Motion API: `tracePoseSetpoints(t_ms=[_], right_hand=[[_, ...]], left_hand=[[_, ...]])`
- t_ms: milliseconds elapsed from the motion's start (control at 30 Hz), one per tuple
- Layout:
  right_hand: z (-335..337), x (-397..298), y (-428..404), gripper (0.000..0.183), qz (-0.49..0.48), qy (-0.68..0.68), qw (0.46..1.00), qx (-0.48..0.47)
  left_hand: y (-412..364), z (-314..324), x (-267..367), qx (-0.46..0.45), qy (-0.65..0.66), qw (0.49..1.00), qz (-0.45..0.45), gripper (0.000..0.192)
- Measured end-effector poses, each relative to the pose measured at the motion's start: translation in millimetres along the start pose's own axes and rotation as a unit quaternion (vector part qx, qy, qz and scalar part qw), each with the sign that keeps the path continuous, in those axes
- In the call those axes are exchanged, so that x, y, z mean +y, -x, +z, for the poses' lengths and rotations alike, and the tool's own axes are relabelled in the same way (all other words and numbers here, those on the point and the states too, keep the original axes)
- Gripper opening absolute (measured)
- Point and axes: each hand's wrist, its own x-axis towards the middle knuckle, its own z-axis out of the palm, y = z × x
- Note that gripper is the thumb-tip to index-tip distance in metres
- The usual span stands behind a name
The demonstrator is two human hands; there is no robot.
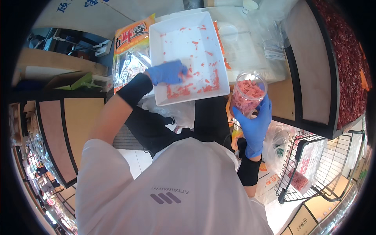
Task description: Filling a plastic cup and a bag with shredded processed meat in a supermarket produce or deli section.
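My left hand (168, 72), in a blue glove, reaches into a white rectangular tray (176, 38). Its fingers are curled and blurred near some pink shreds, so whether it grips any cannot be told. Pink-red shreds (180, 91) lie scattered over the tray floor, thickest along the near side. To the right of the tray my right hand (257, 120), also gloved in blue, holds a clear plastic jar (249, 77) from below and the side. Pink shredded food (249, 90), perhaps pickled ginger, fills much of the jar, whose top is uncovered.
A printed foil food bag (130, 48) lies left of the tray. Clear plastic packaging (271, 35) and a round lid (228, 32) are at the right, with a white cup (250, 6) behind. A wire basket (320, 164) stands low at the right, near a bin of dark red dried goods (346, 64).
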Motion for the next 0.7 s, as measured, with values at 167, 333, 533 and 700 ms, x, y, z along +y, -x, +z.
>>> tracePoseSetpoints(t_ms=[167, 333, 533, 700], right_hand=[[1, 1, 2, 0.086, -0.011, 0.014, 1.000, -0.007], [-5, 6, 6, 0.084, 0.000, 0.021, 0.999, -0.030], [1, 22, 11, 0.076, 0.057, -0.074, 0.996, -0.006], [-10, 31, 2, 0.073, -0.029, -0.029, 0.997, -0.060]], left_hand=[[-17, -29, -19, -0.015, 0.001, 0.998, 0.064, 0.036], [-80, -43, -109, 0.399, -0.163, 0.901, -0.053, 0.026], [-119, 6, -147, 0.352, -0.097, 0.911, -0.193, 0.022], [-94, 24, -150, 0.240, 0.281, 0.918, 0.143, 0.019]])
